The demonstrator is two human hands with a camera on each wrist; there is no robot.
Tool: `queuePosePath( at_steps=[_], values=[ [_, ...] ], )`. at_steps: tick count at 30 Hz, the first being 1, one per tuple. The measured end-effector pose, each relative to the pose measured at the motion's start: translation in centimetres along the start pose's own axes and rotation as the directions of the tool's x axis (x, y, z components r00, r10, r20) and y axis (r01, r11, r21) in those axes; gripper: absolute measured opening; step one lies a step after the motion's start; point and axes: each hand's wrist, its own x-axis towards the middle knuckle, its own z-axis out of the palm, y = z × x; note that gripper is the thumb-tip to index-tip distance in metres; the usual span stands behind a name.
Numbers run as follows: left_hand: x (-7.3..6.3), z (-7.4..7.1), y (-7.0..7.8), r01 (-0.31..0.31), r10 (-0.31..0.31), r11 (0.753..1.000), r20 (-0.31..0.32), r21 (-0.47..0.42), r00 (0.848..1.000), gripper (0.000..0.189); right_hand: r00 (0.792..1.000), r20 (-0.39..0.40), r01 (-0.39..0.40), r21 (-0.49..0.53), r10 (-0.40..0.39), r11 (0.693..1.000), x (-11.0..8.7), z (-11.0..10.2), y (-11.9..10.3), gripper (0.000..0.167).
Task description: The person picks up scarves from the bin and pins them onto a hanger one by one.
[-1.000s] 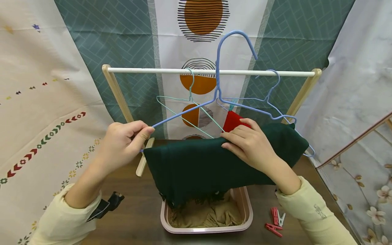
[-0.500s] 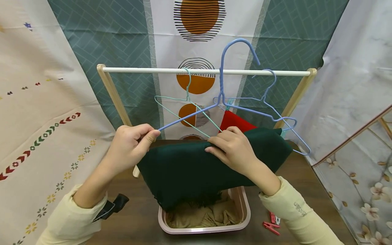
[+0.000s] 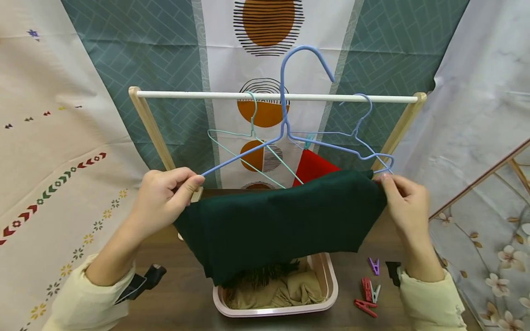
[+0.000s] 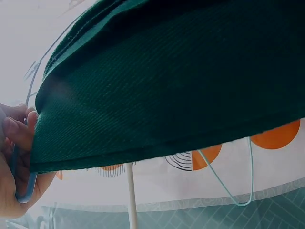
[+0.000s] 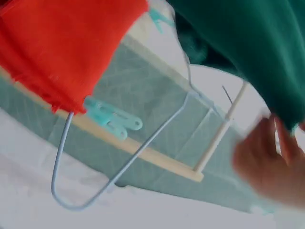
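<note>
A blue wire hanger (image 3: 248, 155) is held up in front of the rack, its hook above the rod. A dark green fringed scarf (image 3: 281, 220) hangs folded over its lower bar. My left hand (image 3: 159, 195) grips the hanger's left end, with the bent wire (image 4: 27, 188) showing between the fingers in the left wrist view. At the other end, my right hand (image 3: 407, 204) pinches the scarf's upper right corner beside the hanger's right shoulder. Motion blurs that hand (image 5: 267, 157) in the right wrist view. The hanger's lower bar is hidden by the scarf.
Behind is a rack with a white rod (image 3: 186, 95), bearing a mint hanger (image 3: 232, 146) and another blue hanger (image 3: 364, 120) with a red cloth (image 3: 312, 168) clipped on. Below stands a pink basin (image 3: 275, 312) with brown cloth; several clothespins (image 3: 366, 294) lie right of it.
My right hand has slid from the middle of the scarf's top edge to its right corner. The hanger shifted slightly left again. My left hand keeps its grip.
</note>
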Motion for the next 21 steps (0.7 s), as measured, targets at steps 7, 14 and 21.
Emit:
queuePosePath(
  at_steps=[7, 14, 21],
  values=[
    [-0.2, -0.3, 0.1, 0.013, -0.014, 1.0, 0.018, 0.01, 1.0, 0.022, 0.93, 0.266, -0.327, 0.28, 0.255, 0.902, 0.6, -0.4, -0.2, 0.016],
    [-0.4, -0.6, -0.1, 0.003, -0.003, 1.0, 0.023, -0.016, 1.0, 0.022, 0.981, -0.048, 0.172, -0.229, -0.188, 0.958, 0.7, -0.3, 0.0, 0.008],
    [-0.5, -0.8, -0.3, -0.003, 0.005, 0.999, 0.042, -0.035, 0.999, 0.022, 0.97, -0.065, 0.222, -0.156, -0.234, 0.963, 1.1, -0.9, 1.4, 0.02]
  ],
)
